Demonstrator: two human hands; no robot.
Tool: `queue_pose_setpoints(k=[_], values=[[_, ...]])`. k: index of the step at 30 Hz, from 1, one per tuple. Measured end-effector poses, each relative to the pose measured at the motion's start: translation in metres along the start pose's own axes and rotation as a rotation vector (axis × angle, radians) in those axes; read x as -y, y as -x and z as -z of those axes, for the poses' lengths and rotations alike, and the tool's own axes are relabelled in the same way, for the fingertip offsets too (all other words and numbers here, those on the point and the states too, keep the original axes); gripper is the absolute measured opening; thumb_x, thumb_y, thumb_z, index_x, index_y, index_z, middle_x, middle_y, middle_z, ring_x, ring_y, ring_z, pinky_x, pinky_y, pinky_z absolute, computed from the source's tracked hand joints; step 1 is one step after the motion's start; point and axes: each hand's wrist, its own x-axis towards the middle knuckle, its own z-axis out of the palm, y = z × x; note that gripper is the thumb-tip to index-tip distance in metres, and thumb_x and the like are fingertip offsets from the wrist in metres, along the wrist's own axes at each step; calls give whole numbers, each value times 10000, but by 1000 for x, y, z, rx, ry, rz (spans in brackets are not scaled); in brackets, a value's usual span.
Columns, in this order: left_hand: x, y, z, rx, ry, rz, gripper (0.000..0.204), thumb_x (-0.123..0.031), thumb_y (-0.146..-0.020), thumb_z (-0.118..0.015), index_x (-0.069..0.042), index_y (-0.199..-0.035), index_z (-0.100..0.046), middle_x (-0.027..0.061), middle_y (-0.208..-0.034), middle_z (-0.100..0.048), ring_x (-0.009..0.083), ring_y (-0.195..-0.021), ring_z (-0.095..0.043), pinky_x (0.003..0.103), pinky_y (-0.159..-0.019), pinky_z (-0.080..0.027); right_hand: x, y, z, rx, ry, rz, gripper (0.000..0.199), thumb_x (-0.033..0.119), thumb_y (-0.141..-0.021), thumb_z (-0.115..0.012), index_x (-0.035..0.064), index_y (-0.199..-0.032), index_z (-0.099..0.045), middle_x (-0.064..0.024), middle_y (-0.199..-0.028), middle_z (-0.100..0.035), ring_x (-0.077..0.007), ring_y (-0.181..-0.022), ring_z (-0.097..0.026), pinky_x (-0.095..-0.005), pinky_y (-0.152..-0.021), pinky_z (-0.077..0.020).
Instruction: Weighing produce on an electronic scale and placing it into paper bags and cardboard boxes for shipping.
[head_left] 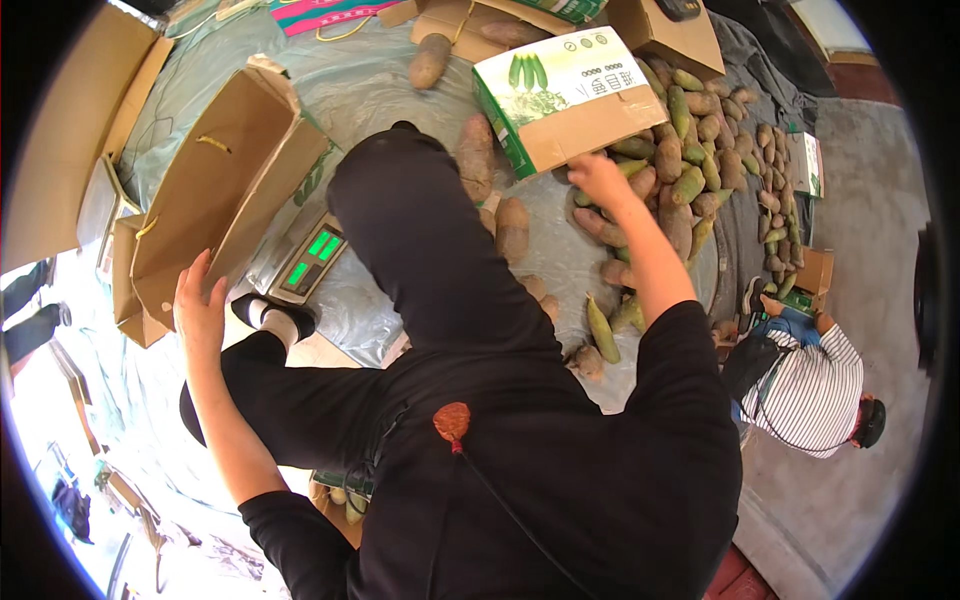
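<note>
My left hand [202,303], fingers spread, is beside the near edge of an upright open cardboard box [215,185] on the left; whether it touches the box is hard to see. My right hand [602,182] has its fingers bent at the near right edge of a white and green printed carton [565,95], closed on that edge. Between the box and my leg a scale [308,265] with lit green displays lies on the plastic sheet. Just right of the right hand begins a heap of muddy brown and green long roots [690,185].
Loose roots lie near my knee, among them a brown one [475,155] and a green one [602,330]. An open box [665,35] stands at the back. Far right, a person in a striped shirt [800,385] bends beside another box [812,275].
</note>
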Motion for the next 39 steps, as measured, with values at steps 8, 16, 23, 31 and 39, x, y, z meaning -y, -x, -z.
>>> queue_pose_setpoints(k=[8, 16, 23, 31, 39], values=[[15, -2, -10, 18, -33, 10, 430, -43, -790, -611, -76, -1216, -559, 153, -1083, -590, 329, -1021, -569, 393, -872, -448, -99, 71, -66, 61, -58, -462, 373, 257, -755, -681, 11, -1035, -655, -192, -997, -661, -318, -1004, -612, -366, -874, -455], [20, -10, -19, 25, -75, 32, 415, -30, -782, -593, -68, -1194, -563, 148, -1062, -592, 321, -1009, -574, 382, -877, -445, -142, 45, -85, -142, -899, -888, 355, 243, -792, -697, 87, -1102, -626, -57, -999, -643, -194, -910, -596, -347, -721, -483], [18, -9, -21, 43, -95, 74, 406, -18, -775, -580, -48, -1180, -562, 158, -1072, -593, 329, -1021, -572, 385, -884, -442, -58, -29, -69, -266, -1492, -766, 491, 284, -824, -694, 88, -1233, -506, -87, -1140, -583, -233, -1014, -577, -391, -780, -486], [17, -14, -26, 42, -87, 62, 372, 31, -780, -580, -46, -1144, -568, 167, -1057, -595, 353, -989, -579, 408, -846, -459, -35, -102, -42, -368, -1834, -617, 415, 79, -825, -648, 102, -1217, -513, -68, -1134, -590, -246, -1020, -578, -418, -830, -490], [23, -17, -28, 20, -73, 19, 346, 38, -774, -578, -34, -1112, -579, 175, -1032, -605, 361, -979, -583, 413, -841, -462, -62, -93, 102, -603, -2077, -519, 293, 71, -804, -660, 55, -1080, -564, -78, -1009, -625, -213, -844, -602, -347, -684, -503]])
